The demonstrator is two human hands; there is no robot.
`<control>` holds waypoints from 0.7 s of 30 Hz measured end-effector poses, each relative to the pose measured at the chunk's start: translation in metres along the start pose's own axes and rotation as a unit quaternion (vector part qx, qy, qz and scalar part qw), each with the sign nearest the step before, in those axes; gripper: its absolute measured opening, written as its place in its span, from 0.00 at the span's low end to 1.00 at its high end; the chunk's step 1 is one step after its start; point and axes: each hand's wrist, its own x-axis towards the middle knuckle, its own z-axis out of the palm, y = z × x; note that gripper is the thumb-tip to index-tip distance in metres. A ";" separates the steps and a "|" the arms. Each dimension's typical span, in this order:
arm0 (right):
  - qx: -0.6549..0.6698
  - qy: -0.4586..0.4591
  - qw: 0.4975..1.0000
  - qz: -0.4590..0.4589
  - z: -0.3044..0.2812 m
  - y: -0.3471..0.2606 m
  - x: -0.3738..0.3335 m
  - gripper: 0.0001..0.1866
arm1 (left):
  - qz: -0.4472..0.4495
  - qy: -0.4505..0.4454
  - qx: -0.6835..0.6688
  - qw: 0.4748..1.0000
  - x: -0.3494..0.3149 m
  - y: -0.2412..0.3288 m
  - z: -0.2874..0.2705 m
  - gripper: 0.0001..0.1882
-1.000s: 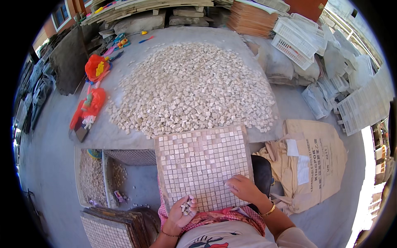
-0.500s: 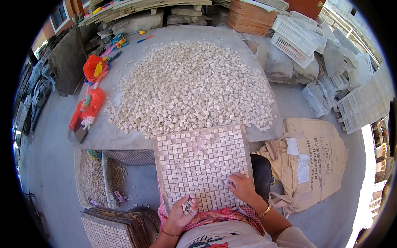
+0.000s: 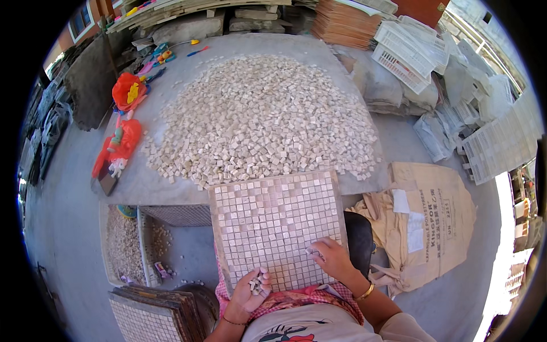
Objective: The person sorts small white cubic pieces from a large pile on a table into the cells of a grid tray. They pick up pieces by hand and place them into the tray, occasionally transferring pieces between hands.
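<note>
A square mosaic board (image 3: 340, 205) rests slanted on my lap against the table edge, its grid mostly filled with small pale stone tiles. Some cells in its upper half stand without tiles. Low on the board, my left hand (image 3: 246, 293) is curled around several loose stone tiles (image 3: 257, 284), its fingertips whitish. My right hand (image 3: 335, 259) hovers over or touches the board's right side, fingers bent together. Whatever lies between those fingertips is too small to make out.
A large heap of stone tiles (image 3: 268, 119) covers the table (image 3: 159, 191). Orange-red bags (image 3: 126, 137) lie at its left. Below are a white crate (image 3: 149, 256) of tiles and stacked mosaic boards (image 3: 145, 319). To the right are a brown sack (image 3: 444, 222) and white plastic baskets (image 3: 401, 60).
The whole view has shifted very slightly. Both hands keep nearly the same place and grip over the board, and no tile has visibly moved.
</note>
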 end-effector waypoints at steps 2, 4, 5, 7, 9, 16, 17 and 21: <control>-0.015 -0.003 1.000 -0.007 0.003 0.001 0.000 0.13 | -0.003 0.000 0.002 1.000 0.000 -0.001 0.002 0.09; -0.027 -0.009 0.999 -0.025 0.005 0.003 0.002 0.13 | -0.006 0.000 0.002 1.000 0.000 -0.001 0.004 0.09; -0.040 -0.011 0.999 -0.017 0.005 0.003 0.002 0.13 | -0.007 0.000 0.000 1.000 0.000 -0.001 0.003 0.09; -0.065 -0.017 0.998 -0.002 0.006 0.001 0.002 0.14 | -0.006 -0.002 0.001 1.000 0.001 -0.001 0.002 0.09; -0.082 -0.012 0.996 0.013 0.004 -0.003 0.006 0.13 | -0.002 -0.008 0.005 1.000 0.001 0.000 -0.001 0.09; -0.032 0.013 0.999 -0.006 0.007 0.017 0.004 0.09 | 0.002 0.009 0.015 1.000 0.000 -0.002 0.003 0.09; -0.036 0.009 0.999 -0.012 0.007 0.018 0.004 0.09 | 0.002 0.013 0.014 1.000 0.000 -0.002 0.003 0.09; -0.041 -0.009 0.999 -0.024 0.001 0.011 0.007 0.09 | 0.004 0.017 0.020 1.000 0.000 -0.003 0.006 0.09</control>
